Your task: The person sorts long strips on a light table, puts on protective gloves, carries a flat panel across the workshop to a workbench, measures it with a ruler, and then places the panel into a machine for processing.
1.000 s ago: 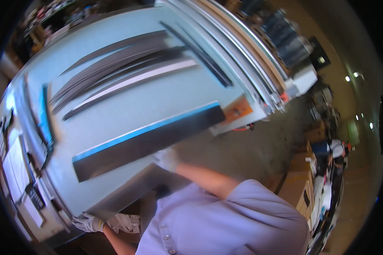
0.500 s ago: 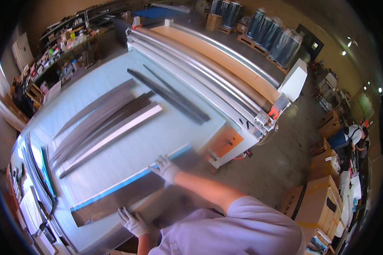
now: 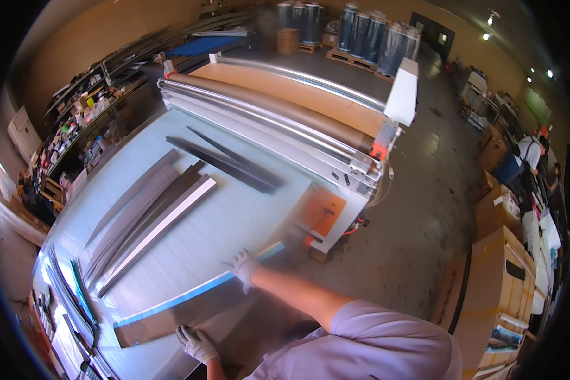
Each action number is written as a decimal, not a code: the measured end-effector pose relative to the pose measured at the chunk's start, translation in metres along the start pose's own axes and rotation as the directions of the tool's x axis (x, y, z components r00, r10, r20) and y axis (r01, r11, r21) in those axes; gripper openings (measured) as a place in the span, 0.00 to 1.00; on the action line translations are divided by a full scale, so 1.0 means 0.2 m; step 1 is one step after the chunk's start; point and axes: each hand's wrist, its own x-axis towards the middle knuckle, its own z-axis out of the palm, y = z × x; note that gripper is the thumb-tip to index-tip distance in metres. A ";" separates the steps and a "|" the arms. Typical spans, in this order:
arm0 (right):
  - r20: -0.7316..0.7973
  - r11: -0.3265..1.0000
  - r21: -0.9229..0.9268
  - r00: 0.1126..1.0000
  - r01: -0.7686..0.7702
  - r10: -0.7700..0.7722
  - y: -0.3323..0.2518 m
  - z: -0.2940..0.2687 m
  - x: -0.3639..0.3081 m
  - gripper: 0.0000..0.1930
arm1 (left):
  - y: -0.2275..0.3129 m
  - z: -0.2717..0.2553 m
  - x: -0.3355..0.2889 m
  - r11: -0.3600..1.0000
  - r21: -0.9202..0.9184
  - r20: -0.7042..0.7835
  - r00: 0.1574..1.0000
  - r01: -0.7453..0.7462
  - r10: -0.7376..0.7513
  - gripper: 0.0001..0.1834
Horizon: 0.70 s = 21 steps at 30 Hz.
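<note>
Right hand (image 3: 244, 268): white-gloved, laid flat with fingers spread on the far end of the long dark strip (image 3: 190, 308), right at its blue-edged side. Nothing looks clamped, it's just pressed down from above.

Left hand (image 3: 196, 342): also gloved, fingers splayed and rested on the near edge of the same strip, closer to the body. The two hands are kept well apart along the strip's length.

Strip: laid flat under both hands at the near edge of the pale blue table (image 3: 234, 221), running diagonally away to the left of the hands. A thin blue band (image 3: 171, 303) is seen along its far long edge.

Just past the hands: a fanned bunch of grey and white strips (image 3: 152, 221) is laid out on the table, beyond and left of the right hand.

Further out: a couple of darker narrow strips (image 3: 225, 163) are parked near the big roller machine (image 3: 285, 111) at the table's far end.

Progress, as a guess: several pieces are already laid out, and this strip is flat but only being pressed or lined up, so its handling looks unfinished.

Far right: stacked cardboard boxes (image 3: 506, 266) and another person (image 3: 531, 152), well away from the hands.
</note>
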 end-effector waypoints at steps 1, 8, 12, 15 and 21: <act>-0.023 0.999 0.037 0.999 -0.028 0.029 0.01 0.07 -0.01 0.66 | 0.01 0.01 -0.02 0.998 -0.044 0.008 0.998 0.055 -0.055 0.28; -0.120 0.781 0.622 0.978 -0.058 0.168 -0.09 0.22 -0.40 0.14 | 0.08 0.24 -0.38 0.243 -0.820 0.507 0.854 0.519 -0.112 0.31; -0.250 0.674 0.723 0.967 0.150 0.052 0.03 0.22 -0.90 0.14 | 0.40 0.16 -0.41 -0.425 -0.667 0.473 0.789 0.611 0.392 0.40; -0.284 0.655 0.733 0.957 0.181 0.053 0.32 0.33 -1.43 0.15 | 0.66 0.04 -0.41 -0.675 -0.408 0.607 0.735 0.615 0.302 0.42; -0.170 0.683 0.698 0.876 -0.216 0.451 1.03 0.91 -2.58 0.21 | 1.48 0.15 -0.66 -0.300 -0.528 0.565 0.592 0.794 0.575 0.38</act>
